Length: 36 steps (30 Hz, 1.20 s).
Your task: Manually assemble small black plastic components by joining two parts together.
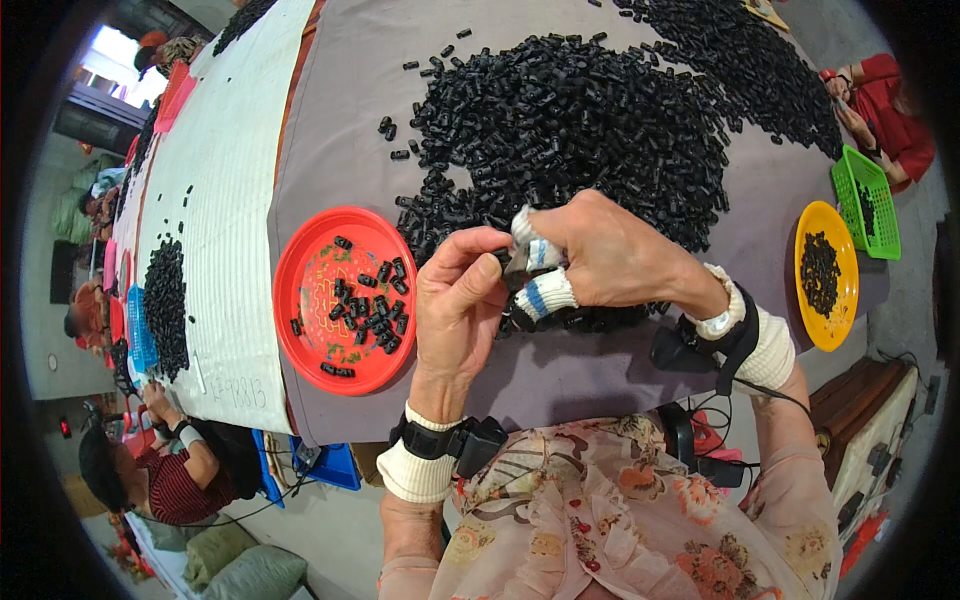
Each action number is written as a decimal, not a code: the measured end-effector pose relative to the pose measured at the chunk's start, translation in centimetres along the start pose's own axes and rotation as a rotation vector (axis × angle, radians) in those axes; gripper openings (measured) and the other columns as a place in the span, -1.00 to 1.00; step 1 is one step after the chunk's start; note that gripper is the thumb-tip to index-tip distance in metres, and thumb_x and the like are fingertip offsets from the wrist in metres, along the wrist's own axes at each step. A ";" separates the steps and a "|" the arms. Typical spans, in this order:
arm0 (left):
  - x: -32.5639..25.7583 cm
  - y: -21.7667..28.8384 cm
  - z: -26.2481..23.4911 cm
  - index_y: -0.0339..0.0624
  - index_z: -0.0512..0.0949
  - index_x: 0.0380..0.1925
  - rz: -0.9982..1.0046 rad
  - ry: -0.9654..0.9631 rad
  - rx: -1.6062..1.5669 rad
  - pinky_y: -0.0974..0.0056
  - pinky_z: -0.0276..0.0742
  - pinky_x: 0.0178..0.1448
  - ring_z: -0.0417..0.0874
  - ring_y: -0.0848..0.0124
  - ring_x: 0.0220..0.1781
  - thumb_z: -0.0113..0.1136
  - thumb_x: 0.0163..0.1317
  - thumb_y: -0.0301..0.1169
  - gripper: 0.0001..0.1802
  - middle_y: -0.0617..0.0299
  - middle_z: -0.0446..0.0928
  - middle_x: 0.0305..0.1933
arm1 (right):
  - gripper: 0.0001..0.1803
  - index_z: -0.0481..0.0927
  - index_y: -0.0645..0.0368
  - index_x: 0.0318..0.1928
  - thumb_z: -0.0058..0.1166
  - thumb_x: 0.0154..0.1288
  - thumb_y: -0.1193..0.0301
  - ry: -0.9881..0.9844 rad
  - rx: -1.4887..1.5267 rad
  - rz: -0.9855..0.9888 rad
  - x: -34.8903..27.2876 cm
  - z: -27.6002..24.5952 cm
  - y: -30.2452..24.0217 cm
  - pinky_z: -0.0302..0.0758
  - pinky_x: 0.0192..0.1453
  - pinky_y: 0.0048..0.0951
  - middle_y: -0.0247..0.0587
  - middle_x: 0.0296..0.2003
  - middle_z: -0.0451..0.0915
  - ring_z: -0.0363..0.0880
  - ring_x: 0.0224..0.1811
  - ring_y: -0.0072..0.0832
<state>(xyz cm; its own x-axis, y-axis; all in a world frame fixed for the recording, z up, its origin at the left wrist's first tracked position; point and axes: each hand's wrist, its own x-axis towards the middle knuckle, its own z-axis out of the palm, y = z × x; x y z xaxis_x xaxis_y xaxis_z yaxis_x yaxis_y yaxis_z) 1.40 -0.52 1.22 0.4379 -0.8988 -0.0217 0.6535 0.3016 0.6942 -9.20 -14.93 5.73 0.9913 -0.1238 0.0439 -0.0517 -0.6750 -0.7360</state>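
My left hand (455, 300) and my right hand (610, 250) meet in front of me, fingers closed in a pinch. Between the fingertips is a small black plastic piece (508, 262), mostly hidden by my fingers. White wraps with blue stripes cover some fingers of my right hand. Just beyond both hands spreads a large heap of small black cylindrical plastic pieces (570, 120). Beside my left hand sits a red plate (290, 300) with a printed pattern, holding several of the same pieces.
A grey cloth (340, 130) covers my table; a white-covered one (230, 180) adjoins it on the left. On the right stand a yellow plate (845, 325) and a green basket (850, 175), both holding black pieces. Co-workers sit at right (895, 120) and lower left (185, 470).
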 end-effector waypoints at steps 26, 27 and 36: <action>0.2 0.1 1.0 -0.29 0.33 -0.08 -0.045 0.079 -0.018 0.29 0.47 0.01 0.54 0.38 -0.16 0.08 0.01 -0.68 -0.60 0.13 0.48 -0.16 | -0.67 0.43 0.23 -0.30 0.21 -0.11 0.41 0.278 0.119 -0.141 0.1 1.1 -0.1 0.38 -0.57 -0.31 -0.06 -0.66 0.48 0.51 -0.63 -0.14; 0.2 0.0 1.0 -0.30 0.33 -0.08 -0.042 0.083 -0.023 0.30 0.48 0.01 0.55 0.39 -0.17 0.09 0.01 -0.68 -0.59 0.14 0.48 -0.17 | -0.68 0.43 0.23 -0.30 0.21 -0.10 0.41 0.287 0.115 -0.153 0.1 1.2 0.0 0.38 -0.57 -0.31 -0.06 -0.66 0.48 0.51 -0.63 -0.14; 0.1 0.0 0.6 -0.33 0.35 -0.04 -0.051 0.124 -0.029 0.30 0.49 0.02 0.57 0.37 -0.15 0.07 0.12 -0.61 -0.64 0.10 0.51 -0.15 | -0.70 0.42 0.25 -0.30 0.18 -0.09 0.44 0.300 0.085 -0.132 0.3 1.5 0.4 0.39 -0.58 -0.29 -0.04 -0.66 0.48 0.51 -0.63 -0.12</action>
<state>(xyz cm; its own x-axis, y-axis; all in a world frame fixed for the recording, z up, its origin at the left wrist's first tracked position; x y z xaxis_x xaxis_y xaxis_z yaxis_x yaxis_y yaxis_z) 1.04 -0.84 1.62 0.4758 -0.8672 -0.1466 0.6938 0.2676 0.6686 -8.77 -14.16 4.46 0.9083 -0.2565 0.3306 0.0976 -0.6384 -0.7635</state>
